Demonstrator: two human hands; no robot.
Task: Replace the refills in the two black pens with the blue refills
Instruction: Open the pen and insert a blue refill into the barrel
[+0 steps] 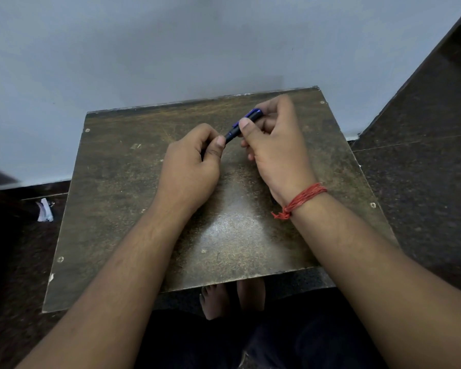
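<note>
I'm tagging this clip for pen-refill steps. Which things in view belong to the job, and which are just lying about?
Part of the job:
- black pen with a blue clip, held above the table
- left hand, pinching the pen's lower end
- right hand, gripping the pen's upper part

Just lying about:
- worn wooden table
- white scrap on the floor
- red thread wristband

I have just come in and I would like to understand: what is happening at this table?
A person holds one dark pen with both hands above a worn brown table. The right hand grips the upper part, which has a blue end, and the left hand pinches the lower end. They seem to be twisting or pulling it. No second pen or loose refill is visible.
</note>
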